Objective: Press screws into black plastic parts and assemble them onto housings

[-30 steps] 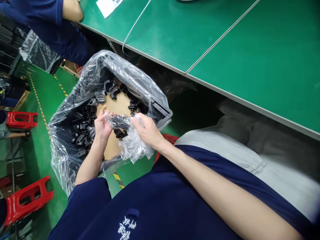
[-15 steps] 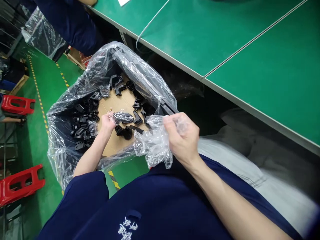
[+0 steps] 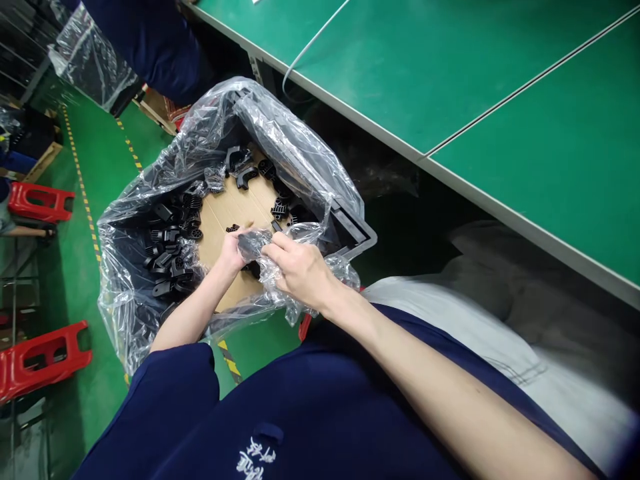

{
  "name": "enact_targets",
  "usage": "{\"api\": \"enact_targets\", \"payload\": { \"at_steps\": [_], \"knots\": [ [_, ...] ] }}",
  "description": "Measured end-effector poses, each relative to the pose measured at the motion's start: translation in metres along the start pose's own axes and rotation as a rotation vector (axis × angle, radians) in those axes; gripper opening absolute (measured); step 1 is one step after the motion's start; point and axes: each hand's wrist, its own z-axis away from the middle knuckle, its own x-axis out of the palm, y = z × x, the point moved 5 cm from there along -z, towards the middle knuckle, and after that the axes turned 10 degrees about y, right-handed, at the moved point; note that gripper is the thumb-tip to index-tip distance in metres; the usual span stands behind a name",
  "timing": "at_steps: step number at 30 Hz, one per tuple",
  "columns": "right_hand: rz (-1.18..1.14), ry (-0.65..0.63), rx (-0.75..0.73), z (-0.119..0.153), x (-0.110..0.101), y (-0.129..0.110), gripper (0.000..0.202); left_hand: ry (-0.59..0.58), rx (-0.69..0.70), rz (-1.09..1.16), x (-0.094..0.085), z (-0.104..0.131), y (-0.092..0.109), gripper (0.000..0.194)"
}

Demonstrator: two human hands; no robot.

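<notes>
My left hand (image 3: 233, 253) is closed on a black part in a clear plastic bag (image 3: 251, 244), held over a crate lined with clear plastic film (image 3: 135, 207). Fingers of my right hand (image 3: 300, 270) pinch the bag's right end, and crumpled clear plastic bunches under them. I cannot tell where the bag's plastic ends and the liner begins. Below, on the crate's cardboard bottom (image 3: 220, 210), lie several black plastic parts (image 3: 167, 250), some of them bagged. They are heaped at the left and scattered along the far and right sides.
A green-topped workbench (image 3: 390, 73) runs along the right, its edge close to the crate. Red stools (image 3: 45, 360) stand on the green floor at the left. A person in dark blue (image 3: 145, 47) is beyond the crate. White sacking (image 3: 450, 327) lies at my right.
My right hand has moved left from the crate's near right corner to the bagged part. That corner's black rim is now uncovered. My left hand has shifted slightly right, still gripping the part.
</notes>
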Motion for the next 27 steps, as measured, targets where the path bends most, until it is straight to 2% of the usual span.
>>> {"api": "enact_targets", "payload": {
  "at_steps": [2,4,7,9,13,15,17,20,23,24,26,27],
  "knots": [
    [-0.037,0.061,0.037,0.003,-0.003,0.0,0.026,0.072,0.048,-0.116,-0.001,-0.014,-0.004,0.013],
    [-0.053,0.092,0.073,0.006,-0.006,0.0,0.027,0.175,0.147,-0.223,-0.006,-0.034,0.007,0.021],
    [-0.103,0.14,0.112,0.012,-0.011,-0.002,0.026,0.332,0.371,-0.373,-0.013,-0.067,0.048,0.031],
    [-0.163,0.161,0.101,0.017,-0.013,-0.006,0.026,0.398,0.517,-0.47,-0.013,-0.087,0.079,0.039],
    [-0.346,0.16,0.083,0.029,-0.016,-0.013,0.019,0.407,0.713,-0.615,0.003,-0.112,0.123,0.059],
    [-0.414,0.152,0.154,0.034,-0.018,-0.01,0.011,0.363,0.768,-0.657,0.014,-0.116,0.136,0.055],
    [-0.388,0.126,0.26,0.036,-0.021,-0.004,0.01,0.323,0.818,-0.668,0.024,-0.114,0.146,0.047],
    [-0.191,0.01,0.403,0.033,-0.019,0.006,0.034,0.268,0.901,-0.634,0.029,-0.091,0.153,0.041],
    [-0.007,-0.138,0.465,0.019,-0.009,0.014,0.06,0.157,0.963,-0.58,0.022,-0.036,0.141,0.04],
    [0.016,-0.161,0.473,0.014,-0.005,0.015,0.066,0.086,0.977,-0.553,0.018,-0.012,0.132,0.04],
    [0.014,-0.168,0.468,0.003,0.001,0.017,0.07,-0.206,0.969,-0.413,0.014,0.04,0.111,0.043],
    [-0.001,-0.162,0.453,-0.001,0.004,0.017,0.066,-0.339,0.907,-0.367,0.013,0.062,0.1,0.045]
  ]
}}
